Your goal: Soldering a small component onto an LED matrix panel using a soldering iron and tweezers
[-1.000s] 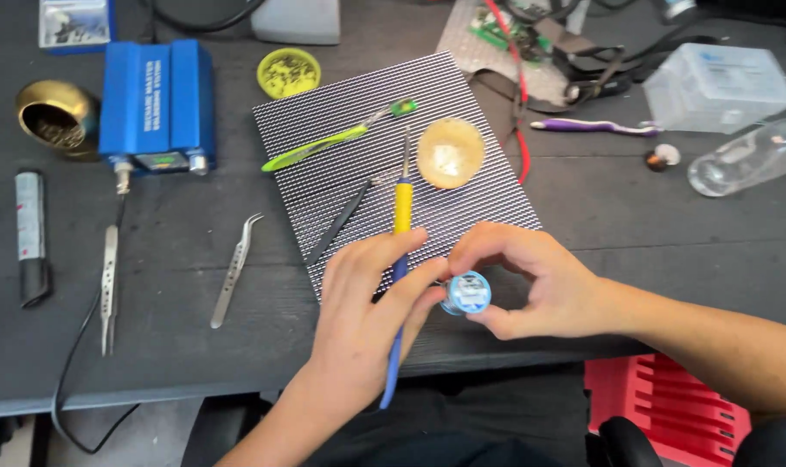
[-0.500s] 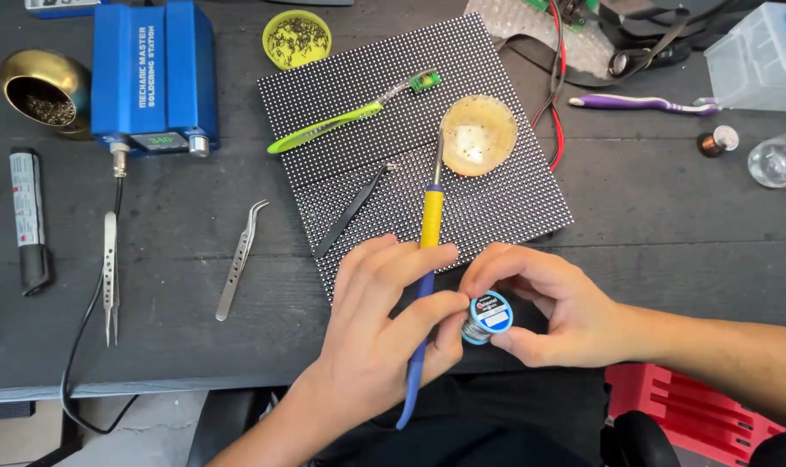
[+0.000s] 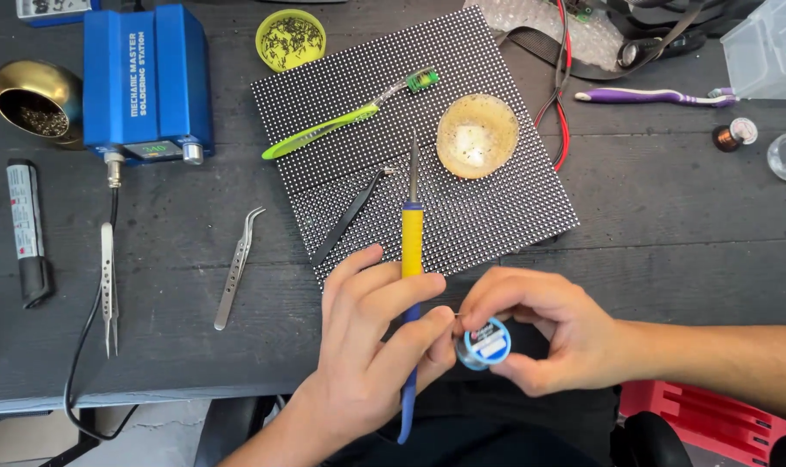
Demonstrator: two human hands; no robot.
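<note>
spanning the whole view, a dark wooden table [image 3: 696, 216], carrying everything else. lying across its middle, tilted, a black dotted led panel [image 3: 497, 207]. standing at the upper left, a blue soldering station [image 3: 146, 78], with a brass tip-cleaner bowl [image 3: 34, 99] just beside it on the left. showing below the table edge at the lower right, a red crate [image 3: 713, 419].

gripping a soldering iron [image 3: 411, 233] in the left hand [image 3: 371, 342], fingers closed around the yellow and blue handle, tip pointing up over the panel. pinching a small blue solder spool [image 3: 485, 343] in the right hand [image 3: 544, 333], fingers closed around its rim, at the near edge of the table, just right of the iron's handle and touching the left thumb. drawing a thin strand of wire from the spool toward the left fingers.

resting on the panel, a green toothbrush [image 3: 341, 121], a round tan sponge dish [image 3: 477, 136] and black tweezers [image 3: 349, 216]. lying at the upper right, a purple toothbrush [image 3: 648, 96]. sitting at the top, a small yellow-green cup [image 3: 291, 36] of metal bits. lying left of the panel, curved steel tweezers [image 3: 237, 264], straight steel tweezers [image 3: 107, 285] and a black marker [image 3: 28, 229]. sitting far right, a tiny copper wire spool [image 3: 730, 134].
</note>
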